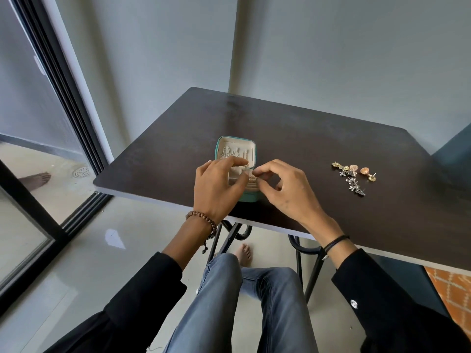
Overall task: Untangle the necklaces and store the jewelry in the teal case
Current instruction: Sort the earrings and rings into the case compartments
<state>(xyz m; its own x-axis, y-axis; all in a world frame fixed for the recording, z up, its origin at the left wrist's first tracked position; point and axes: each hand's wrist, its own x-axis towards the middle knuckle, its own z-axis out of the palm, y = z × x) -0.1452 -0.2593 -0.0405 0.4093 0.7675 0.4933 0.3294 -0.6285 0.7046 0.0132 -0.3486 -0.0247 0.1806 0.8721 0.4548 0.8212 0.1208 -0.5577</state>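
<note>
Directly under left hand [216,189] and right hand [288,192] sits teal case [251,197] (open).

a dark table [280,128] stands by a grey wall [331,47], a sliding glass door [30,110] to its left.

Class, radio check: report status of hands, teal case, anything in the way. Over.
Left hand over open teal case; right hand pinching at its edge, grip unclear. Necklaces in lid. Earrings loose on table, clear of hands.
</note>
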